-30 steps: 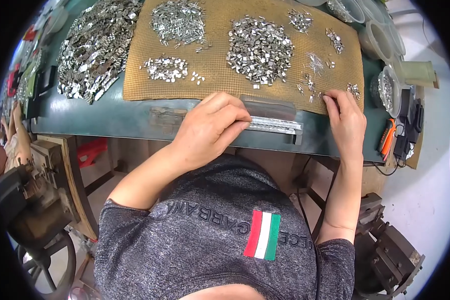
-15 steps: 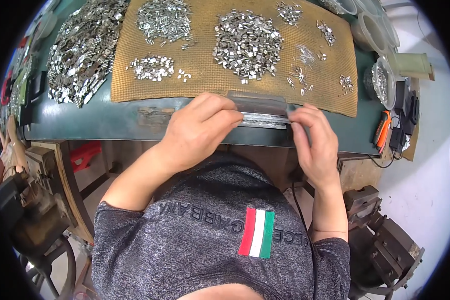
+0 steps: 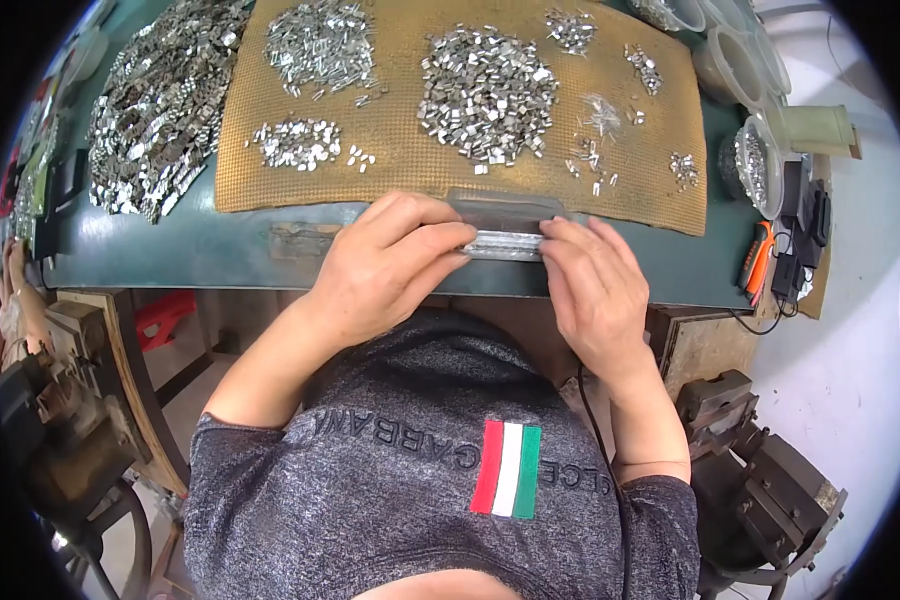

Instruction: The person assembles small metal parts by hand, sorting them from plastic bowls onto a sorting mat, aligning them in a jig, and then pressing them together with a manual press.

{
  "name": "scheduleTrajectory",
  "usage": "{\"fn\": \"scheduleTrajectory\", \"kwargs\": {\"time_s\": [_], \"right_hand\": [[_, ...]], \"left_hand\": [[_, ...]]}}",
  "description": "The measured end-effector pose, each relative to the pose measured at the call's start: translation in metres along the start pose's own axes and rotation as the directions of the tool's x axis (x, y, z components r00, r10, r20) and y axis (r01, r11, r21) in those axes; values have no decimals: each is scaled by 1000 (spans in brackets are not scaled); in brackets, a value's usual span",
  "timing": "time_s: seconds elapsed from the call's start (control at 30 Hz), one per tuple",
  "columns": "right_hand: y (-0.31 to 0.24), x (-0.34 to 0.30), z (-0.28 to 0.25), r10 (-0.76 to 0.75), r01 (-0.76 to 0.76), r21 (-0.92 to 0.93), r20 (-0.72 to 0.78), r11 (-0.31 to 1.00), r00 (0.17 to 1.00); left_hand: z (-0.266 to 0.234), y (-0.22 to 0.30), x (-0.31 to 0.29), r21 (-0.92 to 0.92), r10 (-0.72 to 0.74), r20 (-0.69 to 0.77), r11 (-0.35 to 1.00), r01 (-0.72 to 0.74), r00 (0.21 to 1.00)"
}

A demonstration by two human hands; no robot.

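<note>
A narrow row of small shiny metal pieces (image 3: 505, 245) lies along a grey metal holder (image 3: 505, 212) at the near edge of the green bench (image 3: 220, 255). My left hand (image 3: 390, 265) rests on the left end of that row, fingers curled over it. My right hand (image 3: 595, 290) presses on the right end, fingers pointing away from me. Beyond the holder lies a tan mesh mat (image 3: 400, 165) with several heaps of small silvery parts, the biggest heap (image 3: 485, 95) in the middle.
A large spread of shiny metal parts (image 3: 160, 100) covers the bench's left side. Plastic tubs (image 3: 755, 165) and an orange-handled tool (image 3: 753, 257) sit at the right. Heavy metal machines (image 3: 760, 480) stand on the floor to either side of me.
My right hand has come in from the mat's right part to the right end of the row. My left hand has stayed on the row's left end.
</note>
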State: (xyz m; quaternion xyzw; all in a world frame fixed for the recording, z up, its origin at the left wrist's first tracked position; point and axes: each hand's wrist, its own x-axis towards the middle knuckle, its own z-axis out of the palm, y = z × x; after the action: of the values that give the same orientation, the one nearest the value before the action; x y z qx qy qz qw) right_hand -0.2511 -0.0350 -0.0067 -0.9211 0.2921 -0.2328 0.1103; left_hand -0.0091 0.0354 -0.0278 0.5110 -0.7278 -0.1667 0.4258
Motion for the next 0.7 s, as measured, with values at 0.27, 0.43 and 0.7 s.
{"fn": "scheduleTrajectory", "kwargs": {"time_s": [0.27, 0.43, 0.7], "right_hand": [[27, 3, -9, 158, -154, 188, -5, 970, 987], [64, 17, -12, 236, -254, -104, -159, 962, 959], [63, 19, -9, 208, -224, -192, -100, 956, 973]], "left_hand": [[-35, -21, 2, 112, -26, -90, 993, 36, 996], [-68, -28, 8, 277, -97, -148, 951, 136, 984], [-80, -60, 34, 414, -125, -93, 897, 153, 988]]}}
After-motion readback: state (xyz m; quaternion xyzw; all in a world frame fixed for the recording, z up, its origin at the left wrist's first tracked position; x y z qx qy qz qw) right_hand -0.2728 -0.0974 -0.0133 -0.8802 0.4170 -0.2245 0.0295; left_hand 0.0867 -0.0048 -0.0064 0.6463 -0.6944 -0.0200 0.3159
